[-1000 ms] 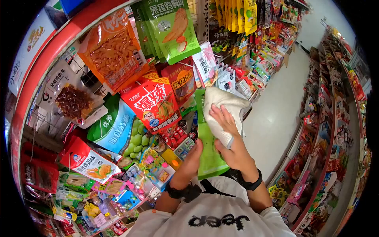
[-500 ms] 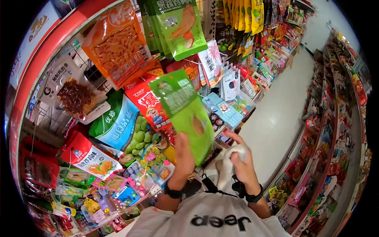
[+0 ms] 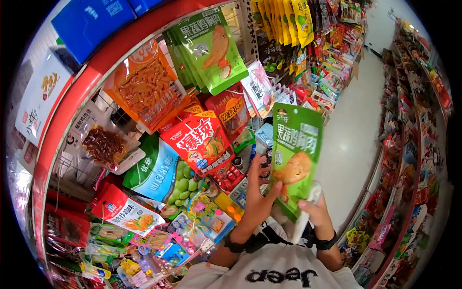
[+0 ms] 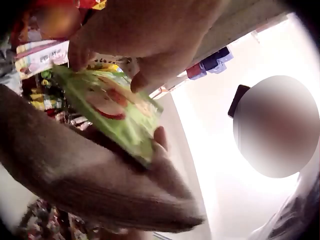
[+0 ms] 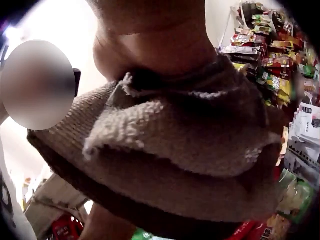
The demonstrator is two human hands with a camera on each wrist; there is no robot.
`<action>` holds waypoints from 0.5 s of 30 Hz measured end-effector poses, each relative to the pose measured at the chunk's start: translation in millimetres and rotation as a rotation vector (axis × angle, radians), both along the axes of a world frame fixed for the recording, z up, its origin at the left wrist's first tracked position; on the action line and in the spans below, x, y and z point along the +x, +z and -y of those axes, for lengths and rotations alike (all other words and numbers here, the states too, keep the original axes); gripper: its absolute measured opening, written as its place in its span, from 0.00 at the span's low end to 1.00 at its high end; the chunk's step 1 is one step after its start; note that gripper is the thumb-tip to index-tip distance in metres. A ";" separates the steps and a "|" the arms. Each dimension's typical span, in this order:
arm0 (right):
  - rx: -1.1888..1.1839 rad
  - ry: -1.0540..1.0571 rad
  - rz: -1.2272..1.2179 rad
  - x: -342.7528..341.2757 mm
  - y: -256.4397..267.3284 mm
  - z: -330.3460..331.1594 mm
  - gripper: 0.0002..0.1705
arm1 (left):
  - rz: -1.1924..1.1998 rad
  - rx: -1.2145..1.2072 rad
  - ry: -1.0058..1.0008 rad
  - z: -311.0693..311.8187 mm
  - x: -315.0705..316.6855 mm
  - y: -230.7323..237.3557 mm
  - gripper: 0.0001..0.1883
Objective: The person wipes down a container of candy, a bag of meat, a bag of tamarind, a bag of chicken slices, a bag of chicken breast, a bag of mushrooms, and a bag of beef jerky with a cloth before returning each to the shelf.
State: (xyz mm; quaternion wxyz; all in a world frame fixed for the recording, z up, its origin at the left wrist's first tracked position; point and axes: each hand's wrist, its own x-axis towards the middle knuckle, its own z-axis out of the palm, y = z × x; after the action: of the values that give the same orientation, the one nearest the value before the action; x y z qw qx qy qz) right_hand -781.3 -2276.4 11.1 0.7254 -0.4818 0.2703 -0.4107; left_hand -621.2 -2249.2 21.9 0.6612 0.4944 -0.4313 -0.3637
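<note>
A green chicken breast packet [image 3: 297,139] stands upright in front of the chest, its printed front facing the head camera. My left hand [image 3: 255,202] pinches its left edge, thumb on the front. At the lower right corner, my right hand [image 3: 317,214] holds the packet with its thumb on the front. A white cloth [image 3: 301,226] is bunched in that same hand and hangs below the packet. Folds of the cloth fill the right wrist view and hide most of the right fingers. In the left wrist view the packet [image 4: 112,102] lies between both hands.
Matching green packets [image 3: 211,53] hang on the rack to the left, beside an orange snack bag [image 3: 144,86] and a red bag [image 3: 197,144]. Yellow packets [image 3: 286,21] hang farther along. An aisle floor [image 3: 353,144] runs along the right, bordered by stocked shelves [image 3: 404,164].
The right hand with the cloth has come off the packet's plain side and dropped lower. The packet has swung left, then back right, its printed front now showing and both hands on it.
</note>
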 end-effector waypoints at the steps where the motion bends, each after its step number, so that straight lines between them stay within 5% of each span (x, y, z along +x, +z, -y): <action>1: 0.080 -0.023 0.080 -3.7 -1.5 -0.7 0.36 | -0.024 0.012 -0.091 2.7 4.7 -5.9 0.30; 4: 0.217 -0.052 0.202 -15.0 -9.3 -1.8 0.38 | -0.205 0.113 -0.363 1.3 15.8 -3.6 0.23; 7: 0.314 0.067 0.296 -16.1 -13.2 4.8 0.38 | -0.210 0.049 -0.398 -3.7 22.9 1.5 0.21; 10: 0.302 0.008 0.344 -2.7 -3.5 5.7 0.33 | -0.109 0.099 -0.231 -5.8 33.3 9.0 0.17; 15: 0.189 0.092 0.095 -7.3 -8.3 13.0 0.27 | 0.015 0.020 -0.021 7.9 32.0 29.2 0.15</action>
State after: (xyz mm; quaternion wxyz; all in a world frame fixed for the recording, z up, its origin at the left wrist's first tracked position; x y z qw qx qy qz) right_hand -788.6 -2289.3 2.9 0.7976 -0.4030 0.2510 -0.3719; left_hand -589.2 -2257.1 51.1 0.6490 0.4993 -0.4380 -0.3712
